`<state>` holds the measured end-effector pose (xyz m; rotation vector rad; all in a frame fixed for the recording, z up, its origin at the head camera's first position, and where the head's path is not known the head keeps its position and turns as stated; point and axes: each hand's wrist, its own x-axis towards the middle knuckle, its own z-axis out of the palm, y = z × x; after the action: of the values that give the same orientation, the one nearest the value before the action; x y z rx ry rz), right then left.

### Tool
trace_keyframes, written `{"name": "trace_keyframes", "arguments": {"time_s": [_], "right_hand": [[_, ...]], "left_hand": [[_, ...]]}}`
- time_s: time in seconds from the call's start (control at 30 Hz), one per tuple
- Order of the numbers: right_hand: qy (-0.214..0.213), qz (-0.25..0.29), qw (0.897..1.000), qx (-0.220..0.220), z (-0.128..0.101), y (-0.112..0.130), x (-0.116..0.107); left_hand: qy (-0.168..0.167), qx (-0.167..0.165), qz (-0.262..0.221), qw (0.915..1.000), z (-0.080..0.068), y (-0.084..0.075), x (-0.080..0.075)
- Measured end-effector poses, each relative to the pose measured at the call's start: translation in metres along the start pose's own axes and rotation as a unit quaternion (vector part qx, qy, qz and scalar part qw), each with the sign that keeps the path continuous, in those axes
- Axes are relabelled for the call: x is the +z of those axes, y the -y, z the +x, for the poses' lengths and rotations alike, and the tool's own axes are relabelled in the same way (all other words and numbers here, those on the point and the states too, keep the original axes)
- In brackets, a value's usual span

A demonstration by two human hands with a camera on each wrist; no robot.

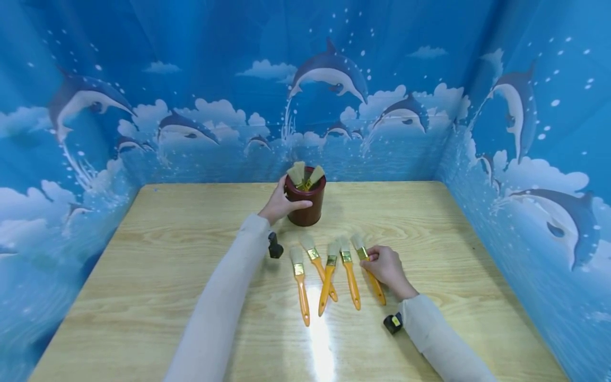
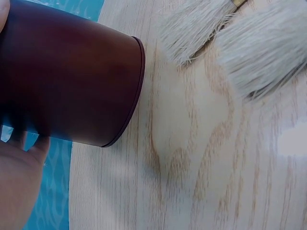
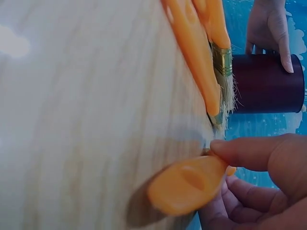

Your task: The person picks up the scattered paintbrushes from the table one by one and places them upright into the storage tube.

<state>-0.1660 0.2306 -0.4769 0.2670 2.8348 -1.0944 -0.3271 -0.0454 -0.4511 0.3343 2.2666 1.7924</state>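
Head view shows five brushes (image 1: 326, 281) outside one cup (image 1: 307, 213).

Bench (image 1: 143, 265): passable left of the left sleeve (image 1: 219, 302)
Four brushes (image 1: 328, 278): block the middle (two crossed)
Container (image 1: 307, 213): bars the rear centre

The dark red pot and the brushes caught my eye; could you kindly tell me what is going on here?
A person's left hand grips the upright dark red pot, from which some brush heads stick up. Their right hand pinches the rightmost orange-handled brush. To its left, four other brushes lie on the table, two of them crossing.
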Motion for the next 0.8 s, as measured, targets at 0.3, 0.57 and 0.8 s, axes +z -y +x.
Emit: {"name": "trace_keyframes", "arguments": {"time_s": [0.3,0.57,0.8], "right_hand": [[-0.014,0.032,0.999,-0.003,0.003,-0.001,-0.004],[-0.033,0.055,0.998,-0.012,0.011,0.01,-0.016],[-0.037,0.071,0.997,-0.018,0.016,0.027,-0.028]], "left_hand": [[0.002,0.005,0.002,1.0,-0.002,-0.002,0.0],[0.001,0.001,-0.004,1.0,-0.003,-0.003,0.0],[-0.002,0.005,0.001,1.0,-0.002,-0.002,-0.002]]}}
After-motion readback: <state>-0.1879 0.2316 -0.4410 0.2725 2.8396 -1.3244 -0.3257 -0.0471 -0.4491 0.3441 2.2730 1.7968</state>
